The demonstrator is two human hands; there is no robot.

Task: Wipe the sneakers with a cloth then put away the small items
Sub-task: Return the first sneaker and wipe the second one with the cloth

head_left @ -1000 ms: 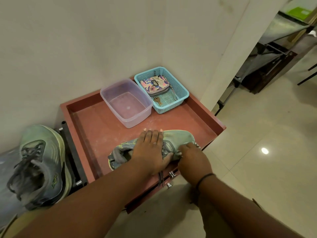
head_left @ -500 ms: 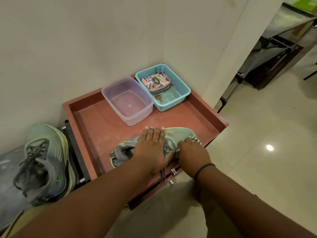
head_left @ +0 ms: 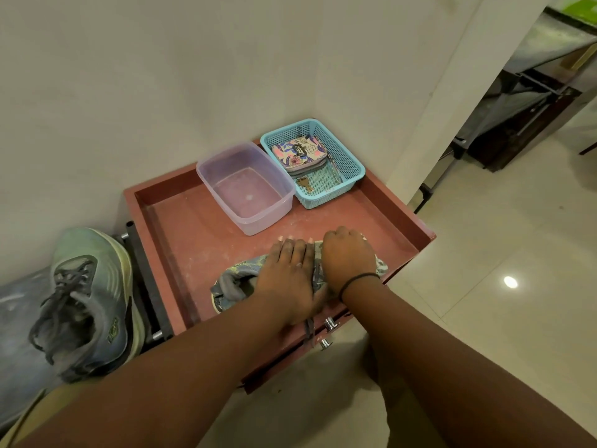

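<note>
The step in hand looks like the wiping of the first sneaker (head_left: 239, 279), which lies on its side at the near edge of the red counter (head_left: 181, 227), toe to the right. The left hand (head_left: 289, 276) lies flat on the middle of the shoe, fingers straight and together, pointing to the far side; it presses the shoe down and grips nothing. The right hand (head_left: 347, 257) sits on the toe end, just beside the left hand, fingers curled under into a fist. A bit of grey fabric shows at its right edge, but I cannot tell whether this is the cloth or part of the shoe, so what it grips is not clear. Both forearms reach in from the near side, and the right wrist wears a thin black band.

The second sneaker (head_left: 87, 302) rests to the left, off the counter, on a dark surface, upright with the laces up. At the far side stand a clear tub (head_left: 206, 169) and, touching it on the right, a blue basket (head_left: 352, 163). The basket holds a flowered pouch (head_left: 298, 153) and a key (head_left: 305, 184).

For the next move, I judge that the right hand needs to rub along the toe and side while the left hand keeps the shoe from sliding off the edge, because a lace hangs over it.
</note>
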